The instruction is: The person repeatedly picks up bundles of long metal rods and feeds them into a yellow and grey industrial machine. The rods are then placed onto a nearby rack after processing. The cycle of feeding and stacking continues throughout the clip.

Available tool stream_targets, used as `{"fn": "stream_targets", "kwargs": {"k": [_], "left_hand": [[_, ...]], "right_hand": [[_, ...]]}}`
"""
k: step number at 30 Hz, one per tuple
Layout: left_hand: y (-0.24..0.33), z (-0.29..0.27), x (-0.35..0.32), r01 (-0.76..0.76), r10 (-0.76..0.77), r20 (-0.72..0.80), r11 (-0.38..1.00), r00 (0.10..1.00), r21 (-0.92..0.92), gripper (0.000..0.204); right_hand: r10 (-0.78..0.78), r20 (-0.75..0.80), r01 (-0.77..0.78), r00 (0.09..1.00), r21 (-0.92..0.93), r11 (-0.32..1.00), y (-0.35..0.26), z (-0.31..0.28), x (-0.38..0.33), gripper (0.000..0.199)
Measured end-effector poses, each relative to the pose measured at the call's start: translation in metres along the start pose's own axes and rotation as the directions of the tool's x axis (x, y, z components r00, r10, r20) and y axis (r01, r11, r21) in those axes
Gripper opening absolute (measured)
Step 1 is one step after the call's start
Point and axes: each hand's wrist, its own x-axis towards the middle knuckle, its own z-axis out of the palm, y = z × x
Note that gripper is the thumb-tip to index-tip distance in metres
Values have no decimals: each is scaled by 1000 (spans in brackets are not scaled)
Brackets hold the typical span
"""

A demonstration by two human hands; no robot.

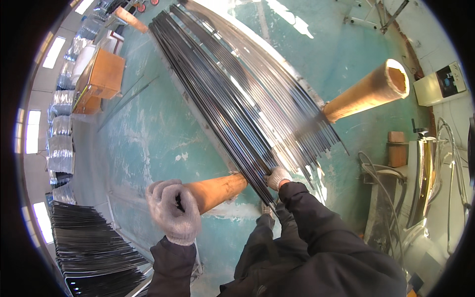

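My left hand (174, 210), in a pale grey knit glove, is closed at the upper end of a brown tube-like post (217, 194). A small dark gap shows between its curled fingers and thumb. My right hand (278, 178), gloved too, is closed on the near end of some long dark strips (232, 123), close to my legs. Its fingertips are partly hidden. The strips lie side by side in a wide layer running away toward the upper left, with shiny reflections on many. Their near ends are uneven.
Another brown hollow post (366, 91) rises at the layer's right edge; a third (131, 20) stands at the far left. A stack of dark strips (89, 242) is at lower left. An orange-brown cabinet (104, 74) stands left. A machine with hoses (410, 183) occupies the right side.
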Motion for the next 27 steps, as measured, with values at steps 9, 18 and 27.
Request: {"fn": "stream_targets", "kwargs": {"k": [9, 18, 27], "left_hand": [[40, -5, -16, -158, 159, -21, 987, 987, 25, 15], [45, -10, -40, -246, 245, -10, 969, 969, -14, 13], [43, -8, -42, -288, 287, -59, 957, 956, -9, 13]], "right_hand": [[-1, -117, 5, 993, 33, 999, 28, 1, -90, 54], [56, -268, -102, 962, -162, 981, 22, 114, -74, 25], [-16, -241, -23, 970, -158, 987, 42, 68, -76, 29]]}}
